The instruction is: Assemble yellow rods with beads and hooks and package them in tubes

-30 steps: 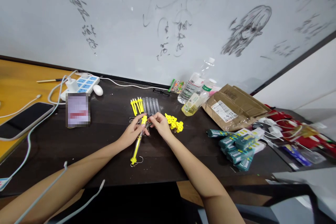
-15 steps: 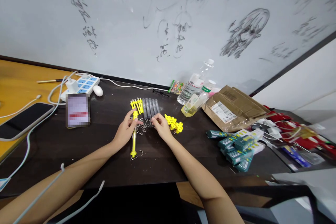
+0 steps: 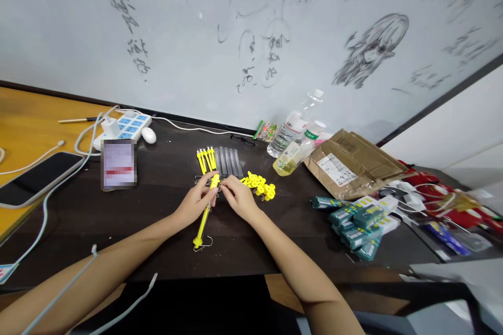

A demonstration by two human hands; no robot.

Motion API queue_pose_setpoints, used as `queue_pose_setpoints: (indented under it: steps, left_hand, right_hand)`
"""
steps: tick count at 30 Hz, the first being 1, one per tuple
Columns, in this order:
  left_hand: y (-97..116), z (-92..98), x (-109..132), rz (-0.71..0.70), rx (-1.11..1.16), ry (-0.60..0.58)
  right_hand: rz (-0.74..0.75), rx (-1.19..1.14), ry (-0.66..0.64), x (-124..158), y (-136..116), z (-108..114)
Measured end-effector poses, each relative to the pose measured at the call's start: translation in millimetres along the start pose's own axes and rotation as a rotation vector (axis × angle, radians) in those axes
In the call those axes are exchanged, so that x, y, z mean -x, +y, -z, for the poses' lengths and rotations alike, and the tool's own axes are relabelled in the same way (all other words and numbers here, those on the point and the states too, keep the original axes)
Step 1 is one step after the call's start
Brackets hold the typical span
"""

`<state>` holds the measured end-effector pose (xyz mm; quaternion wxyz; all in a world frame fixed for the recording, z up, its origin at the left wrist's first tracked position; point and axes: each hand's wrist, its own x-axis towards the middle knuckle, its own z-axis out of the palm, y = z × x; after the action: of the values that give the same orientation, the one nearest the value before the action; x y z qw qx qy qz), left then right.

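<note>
In the head view, my left hand (image 3: 194, 203) grips the yellow-and-clear tube (image 3: 203, 221) near its upper end, slanting over the dark table (image 3: 157, 243); 1 wire hook (image 3: 211, 241) shows at its lower end. My right hand (image 3: 240, 198) has its fingers drawn narrow beside the upper end; I cannot tell whether they pinch anything. If my left grip slackens, a sideways push could twist the tube loose, and my right hand could scatter the yellow caps (image 3: 259, 185) just beside it. Compared with 0.5 s ago, the tube leans more and its top is nearer my right fingers.
</note>
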<state>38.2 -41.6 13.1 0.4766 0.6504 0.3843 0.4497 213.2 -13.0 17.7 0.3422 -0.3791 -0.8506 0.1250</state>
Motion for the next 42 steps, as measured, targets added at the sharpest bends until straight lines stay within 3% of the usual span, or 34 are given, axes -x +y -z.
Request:
queue_pose_setpoints:
  steps: [4,10,21,30,42]
  left_hand:
    - [3.5,-0.2,0.2,0.029,-0.034,0.035]
    - [8.5,-1.9,2.2,0.012,-0.096,0.059]
    - [2.4,0.8,0.6,0.038,-0.185,0.13]
    - [0.8,0.7,-0.2,0.057,-0.243,0.077]
    - [-4.6,-4.5,-2.6,0.22,0.115,-0.01]
  right_hand:
    - [0.054,0.139,-0.022,2.2,0.7,0.2]
    - [0.065,0.213,0.047,3.8,2.1,-2.1]
    - [0.161,0.365,0.069,4.2,2.3,0.0]
    - [0.249,0.367,0.107,2.9,2.8,1.5]
    - [0.168,0.169,0.099,3.2,7.4,-3.5]
